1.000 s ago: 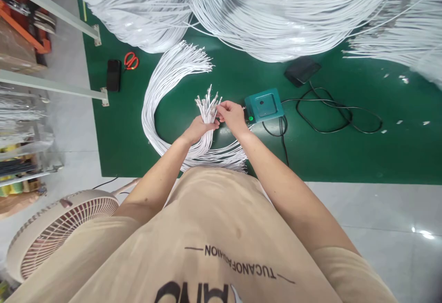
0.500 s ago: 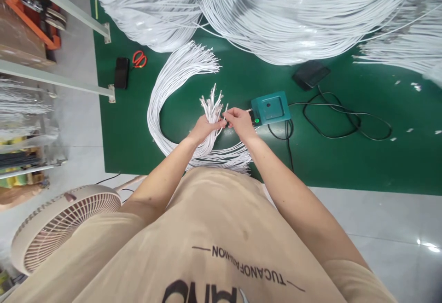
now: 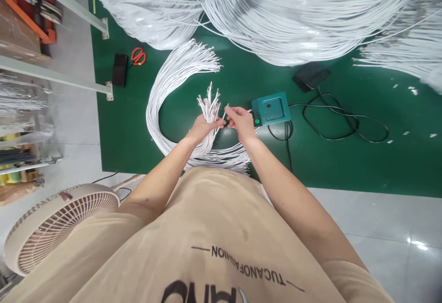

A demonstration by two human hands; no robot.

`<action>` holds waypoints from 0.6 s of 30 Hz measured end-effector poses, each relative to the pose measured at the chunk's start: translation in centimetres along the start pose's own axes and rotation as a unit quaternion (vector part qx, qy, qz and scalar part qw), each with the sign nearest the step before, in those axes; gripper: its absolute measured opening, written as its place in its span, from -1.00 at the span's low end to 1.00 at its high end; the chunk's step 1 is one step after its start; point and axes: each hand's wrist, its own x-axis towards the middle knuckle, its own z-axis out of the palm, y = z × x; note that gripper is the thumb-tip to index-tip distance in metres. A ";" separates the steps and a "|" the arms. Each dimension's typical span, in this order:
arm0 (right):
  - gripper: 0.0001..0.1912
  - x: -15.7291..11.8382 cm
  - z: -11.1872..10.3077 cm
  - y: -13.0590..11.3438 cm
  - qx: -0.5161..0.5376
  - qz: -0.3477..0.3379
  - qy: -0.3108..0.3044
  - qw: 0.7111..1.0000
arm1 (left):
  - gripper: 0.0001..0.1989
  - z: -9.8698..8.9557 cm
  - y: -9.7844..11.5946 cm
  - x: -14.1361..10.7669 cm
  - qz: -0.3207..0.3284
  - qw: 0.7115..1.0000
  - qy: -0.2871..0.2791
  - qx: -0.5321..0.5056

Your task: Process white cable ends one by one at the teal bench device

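My left hand (image 3: 202, 129) is closed round a bundle of white cables (image 3: 209, 108), whose stripped ends fan out above the thumb. One cable stands apart from the others, on the right side of the bundle. At its tip is my right hand (image 3: 241, 121), thumb and forefinger pinched together on the end. Just right of that hand sits a small teal device (image 3: 271, 108) with a green button. A curved bundle of white cables (image 3: 155, 105) loops round on the left, its ends lying on the green table (image 3: 338, 160).
Large heaps of white cable (image 3: 304, 26) cover the back of the table. A black box (image 3: 311, 76) with a black cord lies at right. Orange-handled scissors (image 3: 138, 56) and a black phone (image 3: 120, 70) lie at left. A fan (image 3: 65, 227) stands beside my left arm.
My right fingers have shifted slightly up and away from the left thumb, at the single cable's tip. The bundle in my left hand has tilted a little left.
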 end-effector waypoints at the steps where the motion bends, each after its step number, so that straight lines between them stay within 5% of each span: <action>1: -0.60 0.0 0.3 0.3 -0.012 -0.002 -0.007 1.000 | -0.64 0.1 0.0 0.0 0.000 1.000 -0.001 0.007; 6: -0.74 0.9 0.0 0.7 -0.009 -0.065 0.036 0.997 | -0.61 -0.4 0.0 0.1 -0.003 1.000 0.004 0.021; 12: -0.82 0.9 -2.9 1.6 -0.209 -0.139 0.116 0.961 | -0.66 -1.9 0.3 0.9 0.059 0.987 0.139 0.053; 14: -0.83 0.5 -3.1 1.9 -0.253 -0.156 0.102 0.949 | -0.67 -1.5 0.3 1.0 0.066 0.988 0.115 0.081; 18: -0.74 -0.1 -2.3 1.9 -0.132 -0.077 0.035 0.988 | -0.56 0.4 -0.4 1.0 0.010 0.997 -0.013 0.080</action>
